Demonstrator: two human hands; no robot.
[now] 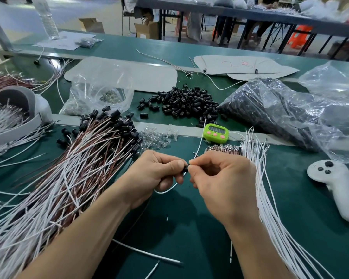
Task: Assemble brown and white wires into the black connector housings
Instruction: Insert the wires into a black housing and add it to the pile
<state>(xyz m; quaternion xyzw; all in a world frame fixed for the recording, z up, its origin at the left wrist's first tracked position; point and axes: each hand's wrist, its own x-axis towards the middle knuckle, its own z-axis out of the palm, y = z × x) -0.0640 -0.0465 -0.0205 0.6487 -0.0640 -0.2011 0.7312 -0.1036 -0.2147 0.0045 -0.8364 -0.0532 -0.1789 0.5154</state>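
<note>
At frame centre the left hand [157,172] grips a black connector housing [186,168] between thumb and curled fingers. It seems to lie roughly left to right, its free end touching the right hand [220,178]. That hand pinches a white wire [198,144], which rises toward the green timer [216,132]. Seating it looks like a short leftward push.

On the green desk [189,228], finished brown and white assemblies [79,158] are heaped at left, with loose black housings [181,101] above centre and white wires [270,198] at right. Other benches cross the top of the frame.
</note>
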